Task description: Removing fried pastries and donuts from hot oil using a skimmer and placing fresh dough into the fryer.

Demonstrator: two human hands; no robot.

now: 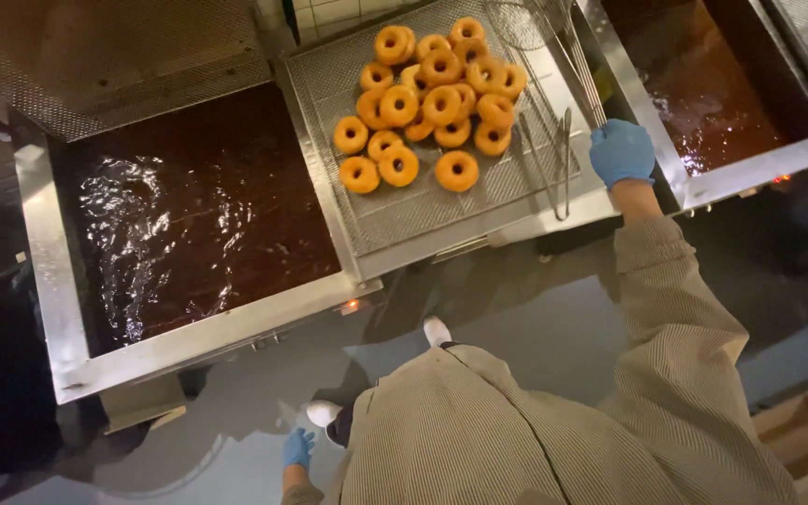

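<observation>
Right hand (622, 151), in a blue glove, reaches up to the right edge of the draining tray (404, 220); fingers curled closed around the thin wire handle of a skimmer (580, 70), whose round mesh basket lies at the tray's upper right corner. Left hand (297, 449), also blue-gloved, hangs low beside the body near the floor, fingers loosely curled, holding nothing visible; whether it is fully closed cannot be told from this angle. Metal tongs (563, 164) lie on the tray just left of the right hand, apart from it. Fried doughnuts (432, 98), golden-brown rings, sit heaped on the perforated mesh of the tray, piled toward its upper middle, a few loose ones spread in front of the heap. Left of the tray, a large fryer vat (189, 215) holds dark, rippling oil. Right of the tray, a second vat (703, 84) with dark oil, its near rim just beside the right hand. Person wears a striped beige coat (516, 430); white shoes (436, 329) show on a grey floor (535, 318) below the fryer line.
</observation>
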